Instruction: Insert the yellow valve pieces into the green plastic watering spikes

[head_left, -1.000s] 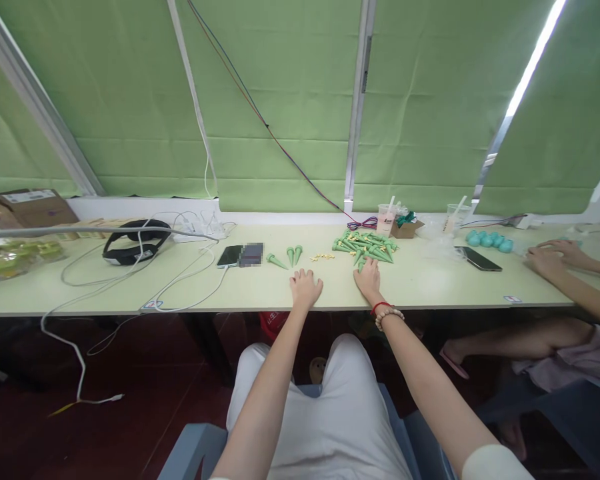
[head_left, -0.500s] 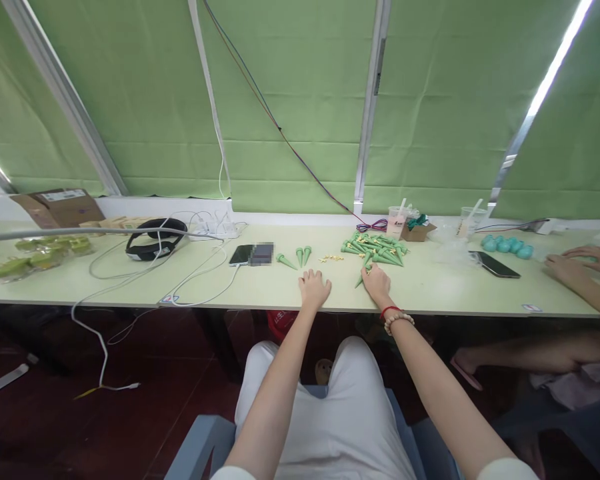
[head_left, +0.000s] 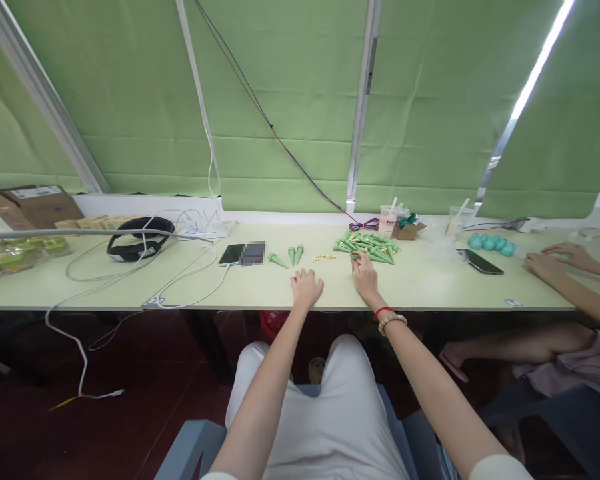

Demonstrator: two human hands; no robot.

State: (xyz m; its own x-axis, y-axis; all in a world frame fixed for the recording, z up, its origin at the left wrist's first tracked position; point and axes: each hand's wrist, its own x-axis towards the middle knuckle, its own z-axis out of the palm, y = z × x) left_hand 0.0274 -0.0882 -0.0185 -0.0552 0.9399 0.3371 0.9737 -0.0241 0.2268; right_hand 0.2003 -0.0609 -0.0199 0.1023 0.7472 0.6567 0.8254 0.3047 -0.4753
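Observation:
My left hand (head_left: 307,289) rests on the table near its front edge, fingers slightly bent and apart, with nothing seen in it. My right hand (head_left: 365,275) is at the near left side of a pile of green cone-shaped pieces (head_left: 380,253). Its thumb and fingers are pinched around a green cone (head_left: 354,256), mostly hidden by the fingers. Small yellow pieces (head_left: 324,257) lie scattered between the pile and three separate green cones (head_left: 292,255), just beyond my left hand.
Left of the cones lie a phone (head_left: 231,255) on a white cable and a black headband device (head_left: 141,239). Behind the pile stand a drink cup (head_left: 387,221) and a small box (head_left: 409,230). To the right are another phone (head_left: 483,262), teal round objects (head_left: 491,243) and another person's hands (head_left: 555,263).
My right hand has moved a little forward toward the pile, and the cone's tip no longer shows below its fingers. My left hand stays about in place. The whole view has shifted slightly.

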